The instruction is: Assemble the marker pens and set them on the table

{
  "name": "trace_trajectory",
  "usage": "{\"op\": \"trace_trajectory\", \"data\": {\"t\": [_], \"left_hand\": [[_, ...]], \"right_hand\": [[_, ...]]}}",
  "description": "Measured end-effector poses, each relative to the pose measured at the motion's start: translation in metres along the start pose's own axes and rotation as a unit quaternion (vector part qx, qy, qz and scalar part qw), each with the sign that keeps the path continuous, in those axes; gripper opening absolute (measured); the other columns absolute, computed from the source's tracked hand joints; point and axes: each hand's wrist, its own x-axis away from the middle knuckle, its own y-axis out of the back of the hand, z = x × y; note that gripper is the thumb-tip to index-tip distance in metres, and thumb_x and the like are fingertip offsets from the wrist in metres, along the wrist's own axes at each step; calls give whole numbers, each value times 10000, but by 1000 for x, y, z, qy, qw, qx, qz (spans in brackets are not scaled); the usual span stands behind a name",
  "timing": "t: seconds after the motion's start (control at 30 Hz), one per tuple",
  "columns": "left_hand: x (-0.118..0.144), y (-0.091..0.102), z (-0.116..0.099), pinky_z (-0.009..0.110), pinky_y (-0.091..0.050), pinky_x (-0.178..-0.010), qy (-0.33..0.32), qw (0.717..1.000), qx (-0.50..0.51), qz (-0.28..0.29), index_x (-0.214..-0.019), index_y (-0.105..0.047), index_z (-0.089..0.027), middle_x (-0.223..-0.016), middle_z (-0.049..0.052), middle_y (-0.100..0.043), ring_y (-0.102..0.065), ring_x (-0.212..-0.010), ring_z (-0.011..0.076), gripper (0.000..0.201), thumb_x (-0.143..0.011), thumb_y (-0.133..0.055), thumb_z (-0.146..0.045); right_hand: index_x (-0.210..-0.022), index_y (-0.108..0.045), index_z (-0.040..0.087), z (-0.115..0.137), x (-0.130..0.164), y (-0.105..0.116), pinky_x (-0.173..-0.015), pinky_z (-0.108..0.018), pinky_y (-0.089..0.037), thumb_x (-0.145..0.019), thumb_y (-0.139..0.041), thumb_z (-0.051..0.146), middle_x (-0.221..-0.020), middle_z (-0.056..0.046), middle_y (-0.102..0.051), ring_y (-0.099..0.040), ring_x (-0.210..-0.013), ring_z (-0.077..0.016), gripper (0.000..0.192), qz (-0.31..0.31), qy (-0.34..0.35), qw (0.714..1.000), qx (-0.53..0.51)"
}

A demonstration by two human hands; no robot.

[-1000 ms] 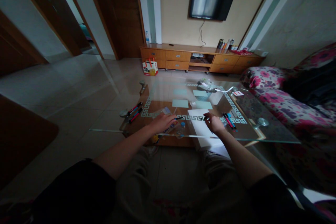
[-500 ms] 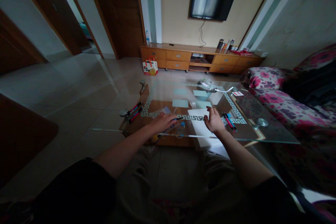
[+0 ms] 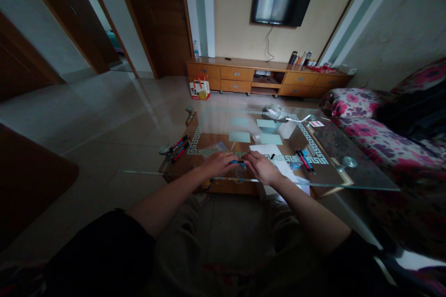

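My left hand (image 3: 216,164) and right hand (image 3: 263,168) pinch a blue-and-black pen (image 3: 238,162) between them over the glass table (image 3: 216,125), fingers (image 3: 248,159) closed round either end. Its long axis runs sideways, nearly level; which end is the tip, I cannot tell.

Pen (image 3: 237,162): slim, dark, blue stretch toward left end. Roughly level, running side to side, above the bench (image 3: 212,175) near its front edge. Pinched between fingers of left hand (image 3: 218,164) and right hand (image 3: 260,167); both ends covered by them, so tips can't be read. Short black piece (image 3: 272,156), looks like a pen cap: lies on the glass just beyond right hand, off to its right, angled, apart from pen, untouched.
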Motion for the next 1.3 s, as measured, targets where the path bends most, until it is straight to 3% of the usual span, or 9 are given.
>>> {"op": "trace_trajectory", "data": {"t": [0.47, 0.77, 1.07, 1.3], "left_hand": [[1, -2, 5, 298, -476, -876, 4, 1000, -5, 17, -1176, -654, -235, -1045, 61, -695, -646, -967, 188, 286, -1004, -463, -362], [1, -5, 7, 295, -486, -819, 14, 1000, -10, 25, -1077, -709, -227, -985, 70, -728, -669, -901, 195, 306, -1004, -455, -380], [1, -3, 3, 291, -490, -839, 30, 999, -15, 29, -1143, -673, -235, -1018, 63, -730, -677, -938, 199, 331, -1009, -433, -421], [2, 1, 0, 288, -486, -811, 26, 999, -22, 23, -1168, -628, -234, -1037, 57, -714, -671, -935, 201, 313, -1005, -441, -426]], "right_hand": [[-959, -703, 191, -8, -8, -19, -842, -335, -449, -1014, -457, 360, -910, -96, -672, -603, -880, -215, 303, 46, -4, 997, 61], [-966, -703, 221, -2, -8, -11, -815, -329, -425, -1001, -492, 339, -926, -85, -690, -606, -909, -223, 245, 42, -7, 994, 96], [-1012, -699, 208, -4, -7, -11, -830, -341, -400, -983, -530, 343, -952, -89, -672, -569, -948, -232, 218, 17, -28, 994, 103], [-1149, -641, 200, -2, -5, -9, -868, -346, -434, -1005, -466, 406, -1078, -104, -631, -571, -1016, -232, 305, -5, -14, 999, 47]]}}
